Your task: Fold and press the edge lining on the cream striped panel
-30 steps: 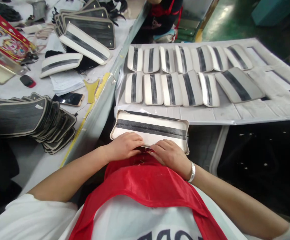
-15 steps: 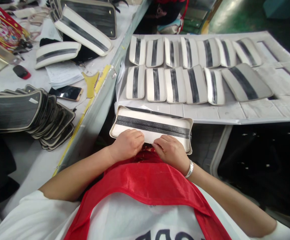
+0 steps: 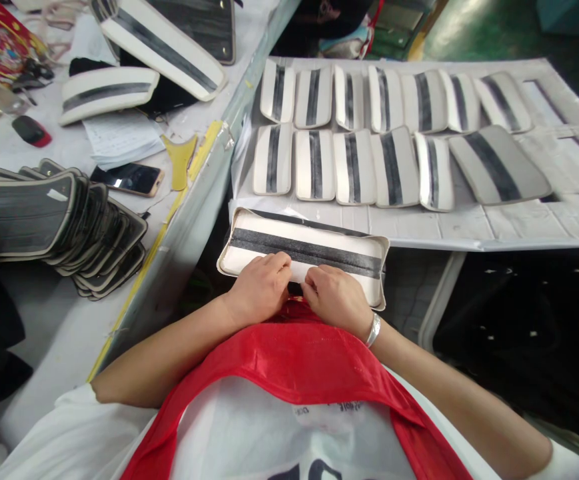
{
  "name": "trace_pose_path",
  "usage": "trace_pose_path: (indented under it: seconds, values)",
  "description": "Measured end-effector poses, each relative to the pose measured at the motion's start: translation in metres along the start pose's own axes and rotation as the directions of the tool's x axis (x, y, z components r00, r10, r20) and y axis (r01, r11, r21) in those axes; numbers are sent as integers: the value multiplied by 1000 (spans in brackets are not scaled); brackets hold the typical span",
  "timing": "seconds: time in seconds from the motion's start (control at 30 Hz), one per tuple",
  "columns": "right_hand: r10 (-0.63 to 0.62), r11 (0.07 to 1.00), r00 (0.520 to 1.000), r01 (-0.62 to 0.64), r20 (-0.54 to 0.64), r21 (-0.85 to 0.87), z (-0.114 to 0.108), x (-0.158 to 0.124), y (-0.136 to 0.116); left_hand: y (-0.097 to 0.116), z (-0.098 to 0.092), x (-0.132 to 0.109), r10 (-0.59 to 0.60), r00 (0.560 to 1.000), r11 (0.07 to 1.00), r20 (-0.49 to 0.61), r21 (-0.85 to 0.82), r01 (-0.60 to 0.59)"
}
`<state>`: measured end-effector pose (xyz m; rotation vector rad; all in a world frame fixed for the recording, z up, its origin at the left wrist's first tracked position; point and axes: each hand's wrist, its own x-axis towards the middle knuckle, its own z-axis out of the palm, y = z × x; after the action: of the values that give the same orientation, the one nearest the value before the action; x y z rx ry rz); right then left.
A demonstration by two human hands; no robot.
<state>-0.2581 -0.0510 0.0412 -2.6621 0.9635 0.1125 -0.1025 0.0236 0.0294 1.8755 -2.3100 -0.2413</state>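
Observation:
A long white panel with a black stripe (image 3: 314,250) lies across my lap, just in front of my red apron (image 3: 299,373). My left hand (image 3: 262,288) and my right hand (image 3: 336,299) sit side by side on its near edge, fingers curled and pinching the rim near the middle. A silver bracelet (image 3: 373,329) circles my right wrist. What lies under the fingertips is hidden.
Two rows of several white striped panels (image 3: 354,167) lie on a paper-covered board (image 3: 519,220) ahead. On the table (image 3: 44,347) at left sit a stack of dark panels (image 3: 54,227), a phone (image 3: 126,179), papers and more white panels (image 3: 106,93). Another person's dark clothing (image 3: 334,13) shows at the top.
My hands have drawn closer together along the panel's near edge, and the fingers have curled tighter. The camera view has shifted slightly, so the board appears higher.

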Motion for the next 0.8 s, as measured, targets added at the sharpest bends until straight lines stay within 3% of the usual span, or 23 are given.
trace_pose_path:
  seconds: [0.13,0.27,0.33,0.4,0.47,0.57,0.7,0.8]
  values:
    - [21,1000,997,-19,78,-21,-10,8,-4,3,0,-2,-83,996,996,-14,17,83]
    - [47,998,988,-39,150,-55,-16,11,-4,11,-1,-8,-126,977,987,-169,82,142]
    - [44,997,988,-33,151,-73,-17,11,-5,16,2,-12,-20,977,993,-213,106,43]
    - [45,995,989,-33,141,-90,-18,8,-6,20,8,-16,124,976,988,-180,118,-104]
    - [96,991,990,-85,105,-104,-19,1,-5,23,14,-19,211,968,972,-138,132,-194]
    - [170,983,985,-169,3,-69,-18,-19,5,26,19,-24,246,954,953,-172,221,-206]
    - [82,997,990,-81,-116,14,-8,-55,25,33,19,-28,282,931,918,-231,346,-192]
    - [98,994,976,-87,-196,64,2,-68,34,37,19,-28,293,929,900,-227,393,-188]
